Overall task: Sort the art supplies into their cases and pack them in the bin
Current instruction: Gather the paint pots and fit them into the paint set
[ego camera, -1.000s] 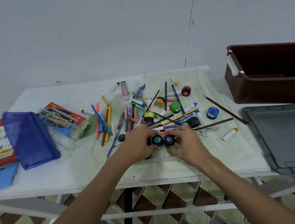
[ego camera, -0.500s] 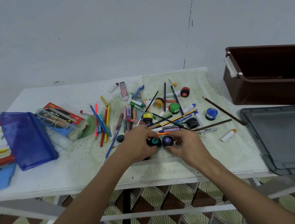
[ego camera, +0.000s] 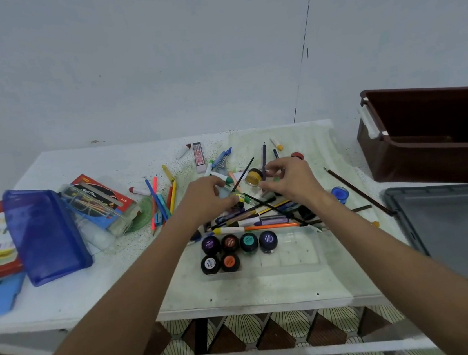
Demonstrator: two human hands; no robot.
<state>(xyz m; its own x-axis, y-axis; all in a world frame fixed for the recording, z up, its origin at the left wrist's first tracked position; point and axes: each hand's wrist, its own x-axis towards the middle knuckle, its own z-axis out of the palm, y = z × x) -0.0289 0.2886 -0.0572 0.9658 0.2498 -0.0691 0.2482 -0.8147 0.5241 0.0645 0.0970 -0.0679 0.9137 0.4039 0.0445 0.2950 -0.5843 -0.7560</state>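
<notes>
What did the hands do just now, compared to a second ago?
Both hands left the paint pots in the clear tray and reached forward into the pile. The left hand now closes on a yellow-labelled pot; the right hand hovers by the yellow-lidded pot. Six pots stayed in the tray.

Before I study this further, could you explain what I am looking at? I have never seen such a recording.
There is no machine here. A person wears a camera on the head, looking down at their own two bare arms. The left hand and right hand reach into a pile of pencils and brushes on a white table. Their fingers are curled over small items; exactly what they hold is unclear. Nearer the person, six paint jars sit in a clear tray. A blue pouch lies left, a brown bin stands right.
</notes>
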